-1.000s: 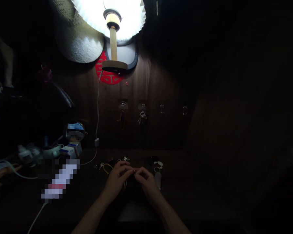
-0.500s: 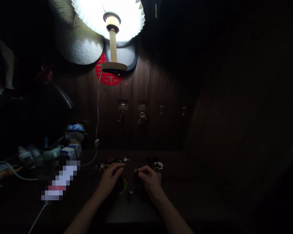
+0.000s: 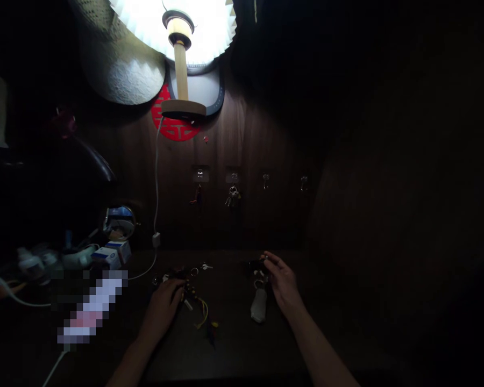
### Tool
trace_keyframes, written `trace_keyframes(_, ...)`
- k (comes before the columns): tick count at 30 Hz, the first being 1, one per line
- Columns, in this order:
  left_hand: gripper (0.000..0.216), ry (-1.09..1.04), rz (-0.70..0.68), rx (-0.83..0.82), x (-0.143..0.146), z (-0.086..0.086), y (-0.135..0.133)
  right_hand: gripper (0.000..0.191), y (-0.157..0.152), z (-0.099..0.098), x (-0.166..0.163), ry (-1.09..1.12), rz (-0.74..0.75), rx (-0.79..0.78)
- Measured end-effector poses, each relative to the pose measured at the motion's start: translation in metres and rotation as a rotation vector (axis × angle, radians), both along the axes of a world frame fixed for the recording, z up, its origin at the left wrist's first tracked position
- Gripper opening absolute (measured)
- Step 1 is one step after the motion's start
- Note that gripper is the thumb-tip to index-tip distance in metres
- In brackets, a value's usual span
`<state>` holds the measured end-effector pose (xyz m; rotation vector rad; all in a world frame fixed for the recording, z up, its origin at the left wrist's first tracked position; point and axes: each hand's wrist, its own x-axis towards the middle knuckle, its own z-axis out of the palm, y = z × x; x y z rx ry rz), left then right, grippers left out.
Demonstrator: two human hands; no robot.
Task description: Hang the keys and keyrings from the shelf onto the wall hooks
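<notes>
Head view: I see the left hand [image 3: 160,309] on a tangle of key rings [image 3: 189,282], its grip too dim to tell. The right hand [image 3: 284,282] is open over a dark key fob [image 3: 256,265].

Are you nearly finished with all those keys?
Partly. Already up: a bunch of keys and a red keychain hang on the wall hooks. In hand: the left hand is over a tangle of key rings, and the right hand is beside a dark key fob. Still left: a loose key, a yellow cord and a pale fob on the table.
</notes>
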<state>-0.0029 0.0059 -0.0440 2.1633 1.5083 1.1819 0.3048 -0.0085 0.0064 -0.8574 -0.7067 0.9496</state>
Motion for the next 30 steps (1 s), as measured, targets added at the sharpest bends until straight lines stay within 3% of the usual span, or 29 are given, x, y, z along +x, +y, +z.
trace_keyframes(9,0.026,-0.007,0.001,0.008,-0.001,-0.001,0.000,0.035,0.010,0.004,0.030,-0.040,-0.159,0.050)
trace_keyframes(17,0.026,-0.008,0.004,0.011,-0.001,-0.002,0.000,0.035,0.019,0.021,0.050,-0.060,-0.279,0.084)
trace_keyframes(23,0.027,-0.005,0.008,0.001,-0.002,-0.002,0.001,0.036,0.042,0.046,0.067,-0.174,-0.422,0.152)
trace_keyframes(30,0.027,0.013,0.002,0.011,-0.003,-0.002,0.003,0.032,0.080,0.094,0.078,-0.284,-0.567,0.231)
